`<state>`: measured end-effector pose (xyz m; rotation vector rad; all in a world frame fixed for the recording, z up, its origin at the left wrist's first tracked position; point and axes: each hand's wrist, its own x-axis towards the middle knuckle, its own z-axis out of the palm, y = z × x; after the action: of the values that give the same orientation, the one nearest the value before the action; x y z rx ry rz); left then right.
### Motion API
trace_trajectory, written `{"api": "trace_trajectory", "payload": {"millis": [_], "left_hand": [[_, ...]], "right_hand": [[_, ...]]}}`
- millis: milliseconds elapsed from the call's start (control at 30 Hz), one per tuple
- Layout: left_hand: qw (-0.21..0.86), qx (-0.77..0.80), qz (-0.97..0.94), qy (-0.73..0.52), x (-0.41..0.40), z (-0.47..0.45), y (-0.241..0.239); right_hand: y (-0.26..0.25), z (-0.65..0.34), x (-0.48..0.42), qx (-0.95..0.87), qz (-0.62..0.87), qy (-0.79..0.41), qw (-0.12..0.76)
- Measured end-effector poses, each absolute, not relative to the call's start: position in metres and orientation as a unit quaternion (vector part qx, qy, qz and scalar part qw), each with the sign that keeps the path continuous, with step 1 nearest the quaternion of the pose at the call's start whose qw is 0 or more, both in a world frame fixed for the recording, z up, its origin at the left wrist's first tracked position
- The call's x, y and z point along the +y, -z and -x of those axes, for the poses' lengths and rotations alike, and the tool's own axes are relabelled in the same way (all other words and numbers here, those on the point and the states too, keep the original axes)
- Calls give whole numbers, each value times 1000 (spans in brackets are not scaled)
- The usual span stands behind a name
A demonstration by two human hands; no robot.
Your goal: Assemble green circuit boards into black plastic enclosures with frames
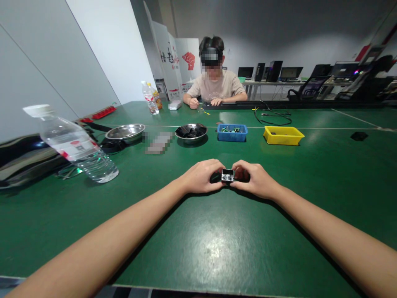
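Between my two hands, low over the green table (pixel 198 231), is a small black case (pixel 228 175) with a pale face and two dark round parts on it. The fingers and thumb of my left hand (pixel 204 177) pinch its left side. On the right side, my right hand (pixel 252 179) grips it in the same way. Beyond my hands stand a metal bowl of black pieces (pixel 191 141), a blue bin (pixel 232 137) of small green and metallic parts, and a yellow bin (pixel 283 140) with a few small dark pieces inside.
At left a water bottle (pixel 77 145) appears tilted, near an empty metal bowl (pixel 125 132) and a shiny black object (pixel 25 161). A small black piece (pixel 359 136) lies at right. Across the table sits a person (pixel 217 85), with black cables (pixel 276 118) nearby.
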<state>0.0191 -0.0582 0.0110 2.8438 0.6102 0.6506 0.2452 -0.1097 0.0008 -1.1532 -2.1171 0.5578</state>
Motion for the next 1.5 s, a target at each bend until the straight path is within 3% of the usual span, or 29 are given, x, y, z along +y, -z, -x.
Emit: {"api": "trace_trajectory", "payload": {"millis": [1500], "left_hand": [[99,204,-958,-176,-57,-18,-10]], "right_hand": [[3,-246,-105,-825,442,-184,300]]}}
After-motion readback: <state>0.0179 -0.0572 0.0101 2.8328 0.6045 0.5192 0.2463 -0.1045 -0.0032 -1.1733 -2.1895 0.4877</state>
